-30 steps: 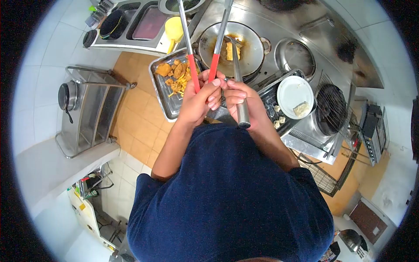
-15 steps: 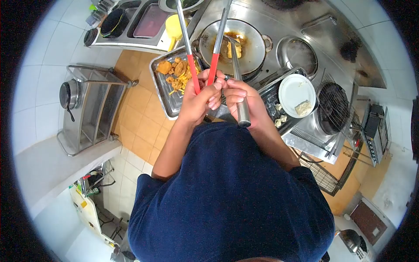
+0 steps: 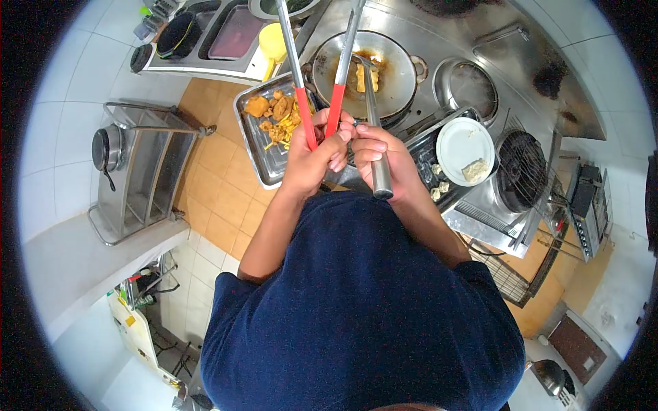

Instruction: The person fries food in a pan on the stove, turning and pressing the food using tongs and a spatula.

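Note:
My left hand [image 3: 317,149] is closed around a pair of tongs [image 3: 335,109] with red grips, whose two metal arms are spread apart. In my right hand [image 3: 382,154] is the handle of a long metal spatula [image 3: 371,96], its far end reaching into the wok [image 3: 401,72]. The two hands are close together, fingertips almost meeting. Beside the spatula's far end, a golden fried piece [image 3: 360,79] lies in the wok over brown oil. To the left of the wok, a steel tray [image 3: 274,164] holds fried pieces [image 3: 279,106] and yellow strips.
A white plate [image 3: 452,147] with a pale, batter-coated piece [image 3: 474,170] rests at the right, with pale crumbs beside it. Farther right is a burner with a wire rack [image 3: 524,164]. A round metal lid [image 3: 445,85] and a yellow scoop [image 3: 273,42] lie behind. A trolley [image 3: 140,175] stands left.

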The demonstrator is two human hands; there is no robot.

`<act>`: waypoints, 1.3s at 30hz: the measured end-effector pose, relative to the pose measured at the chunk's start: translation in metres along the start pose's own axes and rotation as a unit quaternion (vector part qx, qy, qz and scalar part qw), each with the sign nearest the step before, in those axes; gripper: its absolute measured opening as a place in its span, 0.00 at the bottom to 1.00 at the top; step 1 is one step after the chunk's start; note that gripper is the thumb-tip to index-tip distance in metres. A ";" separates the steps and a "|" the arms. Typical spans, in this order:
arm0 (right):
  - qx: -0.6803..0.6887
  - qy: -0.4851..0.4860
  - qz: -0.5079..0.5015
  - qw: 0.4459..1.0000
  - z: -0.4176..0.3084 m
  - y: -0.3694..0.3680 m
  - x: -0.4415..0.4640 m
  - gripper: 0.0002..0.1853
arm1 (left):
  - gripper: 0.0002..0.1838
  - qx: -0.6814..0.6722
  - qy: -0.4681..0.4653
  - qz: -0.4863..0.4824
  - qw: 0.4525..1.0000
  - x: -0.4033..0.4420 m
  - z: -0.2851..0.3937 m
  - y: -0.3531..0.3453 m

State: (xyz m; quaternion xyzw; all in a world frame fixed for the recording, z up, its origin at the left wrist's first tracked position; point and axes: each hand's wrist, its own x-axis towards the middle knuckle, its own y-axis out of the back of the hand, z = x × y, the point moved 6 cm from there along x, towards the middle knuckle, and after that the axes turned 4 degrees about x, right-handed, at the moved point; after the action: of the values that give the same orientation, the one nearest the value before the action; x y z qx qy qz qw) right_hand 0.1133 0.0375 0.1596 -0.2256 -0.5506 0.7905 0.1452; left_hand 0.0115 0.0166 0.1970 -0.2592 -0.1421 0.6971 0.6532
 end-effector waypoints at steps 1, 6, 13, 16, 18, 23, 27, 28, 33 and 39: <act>-0.007 0.004 0.007 1.000 0.000 -0.001 0.000 0.12 | 0.09 0.000 -0.001 -0.001 1.000 0.000 0.000 0.000; -0.030 0.024 0.036 0.999 0.001 -0.007 -0.001 0.11 | 0.09 0.005 0.001 -0.010 1.000 0.002 0.000 0.000; -0.048 0.030 0.025 0.998 -0.003 -0.003 -0.001 0.08 | 0.09 0.006 0.019 0.007 1.000 0.004 0.001 -0.002; -0.048 0.047 0.064 0.996 -0.002 -0.004 -0.002 0.07 | 0.09 -0.027 0.039 0.007 0.999 0.004 -0.001 0.000; -0.053 0.052 0.078 0.994 -0.001 -0.004 -0.002 0.07 | 0.09 -0.039 0.043 -0.014 0.998 0.005 -0.003 0.002; -0.056 0.028 0.030 0.998 -0.001 0.000 0.000 0.08 | 0.09 -0.008 0.026 -0.014 1.000 0.004 -0.004 0.005; -0.086 0.072 0.110 0.988 -0.005 -0.003 -0.003 0.09 | 0.12 0.042 -0.001 -0.005 0.999 0.004 0.000 0.001; -0.089 0.078 0.115 0.986 -0.006 -0.004 -0.004 0.09 | 0.13 0.044 -0.002 -0.004 0.999 0.004 0.000 0.001; -0.099 0.052 0.114 0.987 -0.008 -0.002 -0.006 0.10 | 0.15 0.074 -0.006 0.011 0.997 0.005 -0.001 0.002; -0.361 0.069 0.211 0.906 -0.040 0.017 -0.055 0.12 | 0.16 0.227 -0.074 0.088 0.967 0.002 0.002 0.032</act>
State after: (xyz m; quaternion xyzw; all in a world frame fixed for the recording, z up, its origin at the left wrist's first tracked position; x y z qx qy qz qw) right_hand 0.1814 0.0369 0.1425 -0.4276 -0.7264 0.5322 -0.0791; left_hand -0.0164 0.0153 0.1806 -0.0631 -0.0047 0.7829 0.6189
